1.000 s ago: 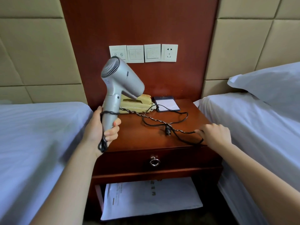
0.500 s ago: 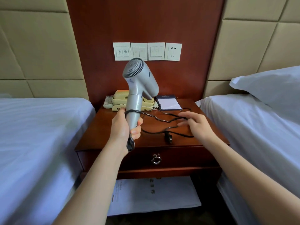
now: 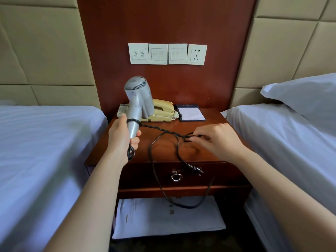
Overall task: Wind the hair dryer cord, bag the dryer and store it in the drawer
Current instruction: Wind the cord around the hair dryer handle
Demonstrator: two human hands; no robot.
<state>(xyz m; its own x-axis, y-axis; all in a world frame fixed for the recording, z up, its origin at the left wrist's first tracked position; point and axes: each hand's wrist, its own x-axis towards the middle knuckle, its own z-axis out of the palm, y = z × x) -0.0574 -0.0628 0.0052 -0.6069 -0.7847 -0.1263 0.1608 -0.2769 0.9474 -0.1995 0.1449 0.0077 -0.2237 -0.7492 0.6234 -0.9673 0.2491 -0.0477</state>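
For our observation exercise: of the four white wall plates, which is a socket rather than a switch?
The rightmost plate: it shows plug holes, while the three to its left carry rocker switches.

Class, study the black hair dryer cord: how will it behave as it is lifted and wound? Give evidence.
The cord is probably floppy: its slack loop sags past the drawer front. It likely kinks and resists neat winding, since the stretch from the hair dryer to the right hand is twisted. The plug may swing, dangling free.
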